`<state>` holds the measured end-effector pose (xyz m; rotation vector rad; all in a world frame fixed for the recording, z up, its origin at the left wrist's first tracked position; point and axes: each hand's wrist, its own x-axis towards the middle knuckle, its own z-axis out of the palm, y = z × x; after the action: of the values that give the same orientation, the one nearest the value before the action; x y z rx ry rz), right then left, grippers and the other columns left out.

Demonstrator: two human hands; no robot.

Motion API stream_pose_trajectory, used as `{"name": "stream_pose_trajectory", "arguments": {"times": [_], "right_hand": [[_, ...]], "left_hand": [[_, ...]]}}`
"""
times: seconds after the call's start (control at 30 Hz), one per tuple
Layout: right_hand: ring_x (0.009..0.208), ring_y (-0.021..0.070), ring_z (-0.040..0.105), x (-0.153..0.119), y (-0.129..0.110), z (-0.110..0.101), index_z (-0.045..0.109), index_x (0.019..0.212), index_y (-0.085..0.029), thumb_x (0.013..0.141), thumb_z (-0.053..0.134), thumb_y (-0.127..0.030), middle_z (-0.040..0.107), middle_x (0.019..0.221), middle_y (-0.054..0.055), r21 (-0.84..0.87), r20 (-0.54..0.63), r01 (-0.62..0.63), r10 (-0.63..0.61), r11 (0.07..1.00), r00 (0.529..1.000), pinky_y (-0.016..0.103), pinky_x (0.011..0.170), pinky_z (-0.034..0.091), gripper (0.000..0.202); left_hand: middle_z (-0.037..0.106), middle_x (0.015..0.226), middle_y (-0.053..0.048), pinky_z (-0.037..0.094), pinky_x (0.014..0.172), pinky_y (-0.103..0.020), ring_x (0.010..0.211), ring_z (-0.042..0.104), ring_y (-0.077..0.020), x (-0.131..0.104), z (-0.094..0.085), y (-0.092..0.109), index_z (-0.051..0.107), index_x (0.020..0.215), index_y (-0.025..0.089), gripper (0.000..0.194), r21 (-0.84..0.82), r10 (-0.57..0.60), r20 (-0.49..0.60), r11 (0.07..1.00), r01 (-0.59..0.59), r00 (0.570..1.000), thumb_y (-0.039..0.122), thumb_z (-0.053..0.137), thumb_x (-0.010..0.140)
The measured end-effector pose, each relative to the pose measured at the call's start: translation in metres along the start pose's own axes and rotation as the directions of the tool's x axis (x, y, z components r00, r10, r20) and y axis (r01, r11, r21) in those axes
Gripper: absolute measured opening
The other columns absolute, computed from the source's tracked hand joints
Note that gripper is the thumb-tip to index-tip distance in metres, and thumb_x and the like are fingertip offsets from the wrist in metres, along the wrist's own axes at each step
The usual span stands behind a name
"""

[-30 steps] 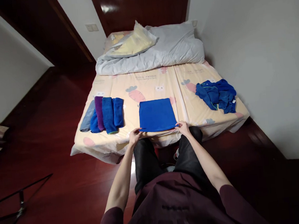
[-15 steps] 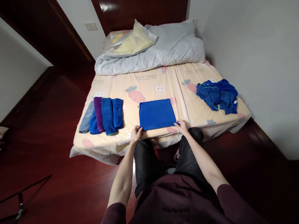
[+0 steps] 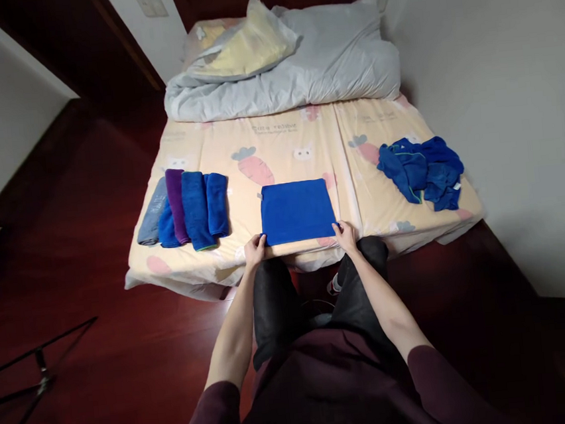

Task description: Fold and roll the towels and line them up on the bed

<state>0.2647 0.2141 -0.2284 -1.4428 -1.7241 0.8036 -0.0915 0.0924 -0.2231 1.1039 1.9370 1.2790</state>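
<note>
A blue cloth (image 3: 297, 210) lies flat as a rectangle near the front edge of the bed, a small pale tag at its upper left. My left hand (image 3: 255, 249) pinches its near left corner. The near right corner is between the fingers of my right hand (image 3: 345, 235). To the left, several rolled or folded cloths lie side by side: a grey one (image 3: 155, 214), a purple one (image 3: 176, 205) and blue ones (image 3: 197, 210). On the right is a crumpled heap of blue cloths (image 3: 423, 172).
The bed (image 3: 275, 139) has a patterned sheet. A grey quilt (image 3: 338, 66) and a pale yellow pillow (image 3: 251, 45) are at its far end. Black tripod legs (image 3: 42, 375) stand on the floor at left. A white wall (image 3: 513, 116) rises on the right.
The view has tilted downward and closer. The near edge of the blue cloth, seen as a narrow folded strip before, now lies flatter between my hands.
</note>
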Motion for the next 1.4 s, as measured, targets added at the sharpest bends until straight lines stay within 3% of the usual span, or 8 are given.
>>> {"name": "stream_pose_trajectory", "arguments": {"times": [0.13, 0.27, 0.53, 0.67, 1.0, 1.13, 1.23, 1.4], "right_hand": [[0.08, 0.0261, 0.07, 0.003, 0.002, 0.003, 0.073, 0.1, -0.019, 0.101, 0.043, -0.066, 0.076, 0.09, 0.013, -0.111, 0.006, 0.055, -0.055, 0.992, 0.998, 0.038, 0.081, 0.057, 0.056], [0.087, 0.0281, 0.072, 0.002, 0.002, 0.015, 0.074, 0.099, -0.018, 0.105, 0.04, -0.061, 0.078, 0.097, 0.018, -0.188, -0.09, 0.026, -0.043, 0.982, 0.995, 0.04, 0.087, 0.057, 0.055], [0.105, 0.037, 0.073, -0.002, 0.003, 0.026, 0.077, 0.111, -0.015, 0.105, 0.042, -0.057, 0.075, 0.112, 0.025, -0.161, -0.122, -0.126, 0.107, 0.979, 0.987, 0.049, 0.099, 0.055, 0.055], [0.103, 0.036, 0.073, -0.002, 0.005, 0.027, 0.077, 0.11, -0.015, 0.106, 0.038, -0.058, 0.076, 0.11, 0.025, -0.178, -0.124, -0.101, 0.079, 0.979, 0.989, 0.048, 0.098, 0.056, 0.058], [0.096, 0.032, 0.073, -0.001, 0.004, 0.027, 0.077, 0.107, -0.016, 0.107, 0.04, -0.057, 0.076, 0.104, 0.022, -0.236, -0.15, -0.062, 0.027, 0.97, 0.988, 0.042, 0.093, 0.054, 0.055], [0.08, 0.027, 0.069, 0.001, -0.002, 0.019, 0.077, 0.096, -0.017, 0.105, 0.043, -0.063, 0.075, 0.086, 0.016, -0.21, -0.154, -0.069, 0.036, 0.975, 0.987, 0.036, 0.081, 0.054, 0.057], [0.068, 0.0236, 0.062, 0.002, -0.005, 0.013, 0.074, 0.088, -0.018, 0.103, 0.045, -0.066, 0.071, 0.075, 0.011, -0.168, -0.115, -0.095, 0.077, 0.981, 0.99, 0.035, 0.075, 0.052, 0.058], [0.071, 0.0244, 0.065, 0.001, -0.007, 0.01, 0.074, 0.089, -0.02, 0.104, 0.047, -0.064, 0.072, 0.079, 0.011, -0.157, -0.102, -0.106, 0.091, 0.982, 0.991, 0.034, 0.076, 0.051, 0.054]], "left_hand": [[0.075, 0.084, -0.009, 0.056, 0.083, -0.036, 0.085, 0.071, -0.025, 0.003, 0.001, -0.004, 0.072, 0.086, 0.019, 0.04, 0.045, -0.024, -0.03, 0.999, 0.026, 0.999, 0.058, 0.062, 0.092], [0.071, 0.074, -0.007, 0.055, 0.074, -0.032, 0.075, 0.069, -0.0219, 0.008, 0.001, -0.006, 0.07, 0.079, 0.019, 0.046, 0.115, -0.02, -0.022, 0.993, 0.022, 1.0, 0.062, 0.061, 0.094], [0.056, 0.061, -0.002, 0.044, 0.058, -0.027, 0.059, 0.053, -0.0154, 0.01, -0.002, -0.009, 0.063, 0.069, 0.019, 0.059, 0.092, -0.042, 0.003, 0.995, 0.041, 0.999, 0.073, 0.06, 0.093], [0.053, 0.06, -0.001, 0.04, 0.057, -0.027, 0.058, 0.049, -0.0144, 0.01, -0.002, -0.01, 0.064, 0.07, 0.019, 0.061, 0.068, -0.067, 0.005, 0.995, 0.067, 0.998, 0.075, 0.061, 0.092], [0.068, 0.072, -0.006, 0.053, 0.068, -0.03, 0.071, 0.064, -0.0205, 0.011, 0.0, -0.013, 0.075, 0.082, 0.016, 0.055, 0.055, -0.08, -0.031, 0.995, 0.081, 0.996, 0.068, 0.064, 0.092], [0.077, 0.081, -0.009, 0.06, 0.077, -0.035, 0.078, 0.071, -0.0245, 0.011, 0.002, -0.015, 0.077, 0.086, 0.015, 0.054, -0.021, -0.106, -0.066, 0.994, 0.105, 0.992, 0.069, 0.068, 0.088], [0.079, 0.085, -0.011, 0.061, 0.082, -0.038, 0.083, 0.074, -0.0266, 0.009, 0.003, -0.015, 0.079, 0.089, 0.015, 0.051, -0.03, -0.1, -0.101, 0.995, 0.098, 0.99, 0.066, 0.072, 0.086], [0.079, 0.084, -0.012, 0.059, 0.079, -0.036, 0.083, 0.075, -0.027, 0.002, 0.004, -0.012, 0.079, 0.087, 0.016, 0.046, 0.024, -0.063, -0.146, 0.997, 0.067, 0.987, 0.061, 0.071, 0.087]]}}
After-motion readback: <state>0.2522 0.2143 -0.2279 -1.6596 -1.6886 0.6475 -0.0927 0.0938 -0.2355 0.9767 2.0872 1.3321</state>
